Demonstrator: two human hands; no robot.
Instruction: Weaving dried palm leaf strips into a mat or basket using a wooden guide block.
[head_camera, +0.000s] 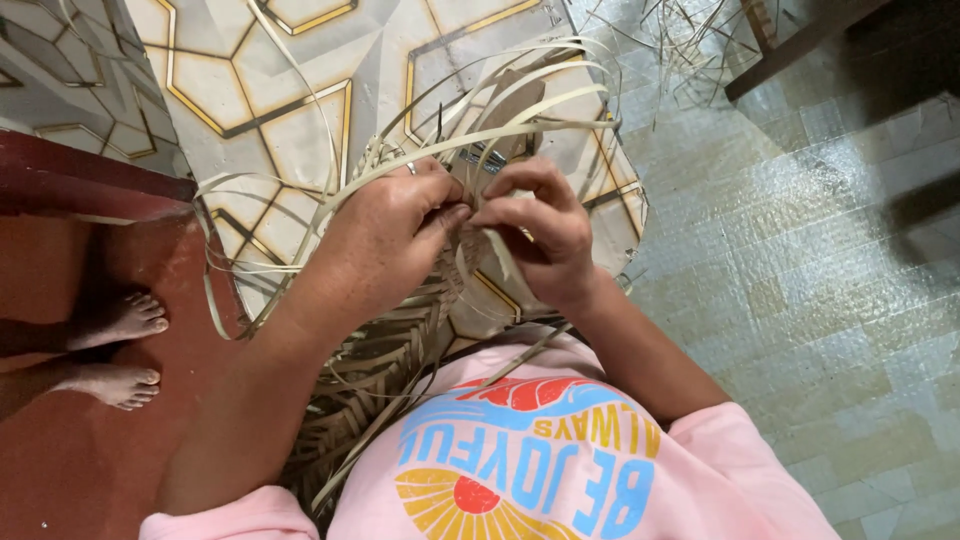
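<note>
You held both hands close together over the woven piece (385, 375), almost fingertip to fingertip. Your left hand (385, 235) was curled nearly shut, thumb and forefinger pinched on a pale flat strip (490, 140) at the upper edge of the weave. Your right hand (540, 235) was bent the same way, its fingers closed on a neighbouring strip just to the right of that pinch, so the two grips met at about one spot.

The woven piece lay between your hands and your body, its long axis running from the pinch down and to the left towards your pink shirt (560, 470). The finished, braided part hung near you; the loose strips fanned out on the far side, arching up and over to the left and right above the patterned floor (260, 80). Both hands were equally near the working edge, the left a little more on top of it.

No container showed anywhere. Another person's bare feet (120, 345) stood on the red floor (70, 460) at the left, well apart from your hands.
</note>
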